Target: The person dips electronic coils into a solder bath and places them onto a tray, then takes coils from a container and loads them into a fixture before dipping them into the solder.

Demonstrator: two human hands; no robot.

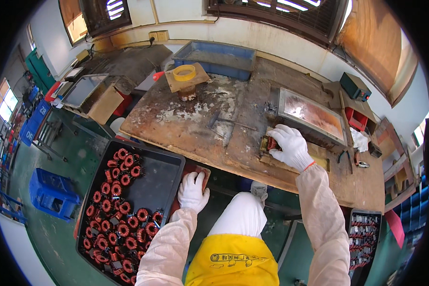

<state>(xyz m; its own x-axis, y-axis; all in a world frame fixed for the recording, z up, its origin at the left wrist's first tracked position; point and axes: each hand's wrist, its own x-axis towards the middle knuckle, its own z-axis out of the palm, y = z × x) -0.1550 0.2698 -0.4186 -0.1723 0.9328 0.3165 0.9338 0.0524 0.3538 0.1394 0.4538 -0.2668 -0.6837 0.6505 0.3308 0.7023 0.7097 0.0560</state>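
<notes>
My right hand, in a white glove, is closed on a copper-wound ring coil. It holds the coil low over a small wooden fixture on the bench; the fingers partly hide the coil. My left hand, also gloved in white, rests with thumb and fingers apart on the corner of a reddish board. Beside that hand stands a black tray, with many similar red-brown coils heaped along its left and near parts.
A metal-framed bath with a shiny surface sits beyond my right hand. Pliers lie to its right. Farther back are a blue bin and a yellow tape roll on a raised board. Another black tray holds small parts at lower right.
</notes>
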